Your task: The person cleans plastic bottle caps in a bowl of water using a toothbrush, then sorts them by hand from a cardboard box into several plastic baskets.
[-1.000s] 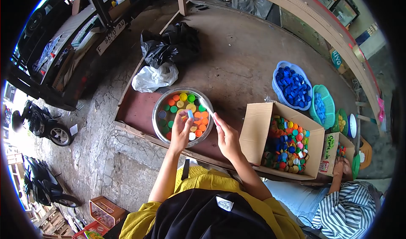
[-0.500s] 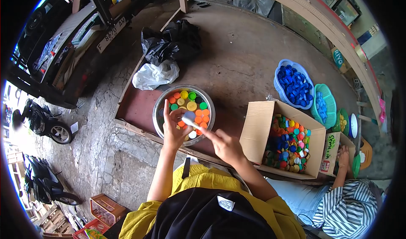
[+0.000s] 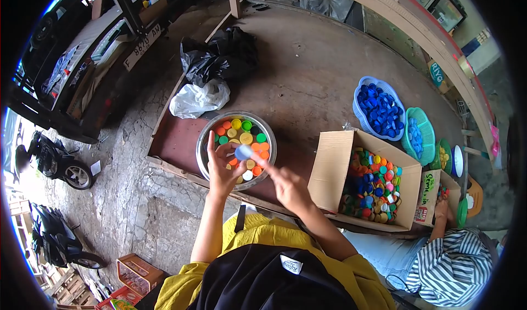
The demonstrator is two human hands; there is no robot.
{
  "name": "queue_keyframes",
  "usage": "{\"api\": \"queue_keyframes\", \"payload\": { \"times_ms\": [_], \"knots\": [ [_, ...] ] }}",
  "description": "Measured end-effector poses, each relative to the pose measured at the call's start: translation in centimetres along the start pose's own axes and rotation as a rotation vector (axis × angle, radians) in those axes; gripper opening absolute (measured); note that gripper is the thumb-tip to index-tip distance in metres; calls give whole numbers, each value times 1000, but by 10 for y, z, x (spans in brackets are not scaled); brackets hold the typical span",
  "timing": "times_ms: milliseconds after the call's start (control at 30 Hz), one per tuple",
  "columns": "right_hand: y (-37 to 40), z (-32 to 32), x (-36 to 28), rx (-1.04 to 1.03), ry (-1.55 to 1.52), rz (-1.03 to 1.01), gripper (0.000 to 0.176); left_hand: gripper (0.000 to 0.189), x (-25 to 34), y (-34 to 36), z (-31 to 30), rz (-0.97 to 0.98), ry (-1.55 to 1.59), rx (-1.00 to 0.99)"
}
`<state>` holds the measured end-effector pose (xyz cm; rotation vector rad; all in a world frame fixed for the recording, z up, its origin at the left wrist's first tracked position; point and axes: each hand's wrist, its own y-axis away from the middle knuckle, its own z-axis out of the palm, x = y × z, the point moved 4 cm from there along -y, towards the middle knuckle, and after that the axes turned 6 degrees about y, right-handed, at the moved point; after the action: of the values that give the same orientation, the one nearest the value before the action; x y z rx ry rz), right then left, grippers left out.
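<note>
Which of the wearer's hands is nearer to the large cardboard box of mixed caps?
Right. The right hand is just left of the large cardboard box, not touching it; the left hand is farther left, above the metal bowl.

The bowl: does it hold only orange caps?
No, the bowl also holds green, yellow and white caps.

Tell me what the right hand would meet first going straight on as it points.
Most likely the blurred blue piece in the left hand, over the metal bowl: the right hand points up and left towards it in the picture. Depth makes any gap hard to judge.
</note>
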<state>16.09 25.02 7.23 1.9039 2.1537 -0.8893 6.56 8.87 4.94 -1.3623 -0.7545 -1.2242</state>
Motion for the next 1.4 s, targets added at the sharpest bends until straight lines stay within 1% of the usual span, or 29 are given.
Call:
{"api": "queue_keyframes", "payload": {
  "times_ms": [67,100,133,200,267,333,400,467,533,567,600,667,700,733,800,833,867,900,933,1000,1033,1067,1100,1133,1200,1233,1267,1333,1400],
  "knots": [
    [2,4,26,70,1,143,58,97,1,2,0,-18,35,7],
    [2,-8,18,135,-80,164,58,97,4,2,0,-34,30,5],
    [8,-8,10,67,-33,137,59,97,4,2,2,-47,27,7],
    [14,-5,-8,-32,-43,-72,60,96,3,1,5,-38,54,2],
    [10,2,11,0,-72,123,60,97,4,1,7,-23,38,-1],
    [2,-9,19,118,-58,147,60,97,5,3,9,-29,29,-16],
    [4,-15,-3,55,-40,-31,61,97,11,2,12,-15,-8,-25],
    [6,-5,-3,10,5,-64,60,97,19,0,18,19,-67,-37],
    [-7,-12,16,31,75,128,61,98,14,4,21,-3,-5,-48],
    [-6,-19,14,79,30,160,61,99,12,4,21,-11,24,-55],
    [-2,-21,8,129,1,84,60,99,14,3,22,-16,29,-42],
    [10,-21,-8,132,-58,-137,59,98,19,5,27,-37,46,-18],
    [16,-10,-1,63,-48,-34,58,99,21,5,27,12,-3,-15],
    [19,-4,15,96,-92,157,56,97,20,4,29,49,15,-58],
    [34,-1,31,-14,-30,322,54,95,30,6,41,76,6,-50],
    [41,-1,27,-21,-112,356,51,93,33,8,50,30,118,-58],
    [49,0,20,-34,-195,387,48,93,37,8,63,44,81,-146],
    [57,3,15,103,-280,271,44,93,43,9,85,110,-41,-300],
    [81,30,26,-82,-205,327,32,93,47,12,118,193,-159,-455],
    [98,38,39,-69,-180,280,27,92,41,23,169,-32,12,-614],
    [99,32,42,4,-200,277,26,93,40,25,192,80,-31,-684],
    [97,24,43,19,-210,309,29,94,39,26,214,193,-78,-754],
    [96,17,45,34,-220,340,31,96,40,29,233,120,58,-809],
    [94,8,43,60,-182,301,34,98,42,31,249,46,190,-855],
    [89,0,40,103,-119,211,38,97,48,40,261,120,65,-979],
    [91,3,38,66,-66,212,40,95,49,44,257,159,-62,-1044],
    [91,5,37,93,-71,197,39,92,51,45,249,238,-107,-1000],
    [89,5,34,148,-76,182,37,80,53,31,213,269,-178,-889],
    [84,14,39,-262,-104,460,38,57,39,5,156,355,-324,-619]
  ]
}}
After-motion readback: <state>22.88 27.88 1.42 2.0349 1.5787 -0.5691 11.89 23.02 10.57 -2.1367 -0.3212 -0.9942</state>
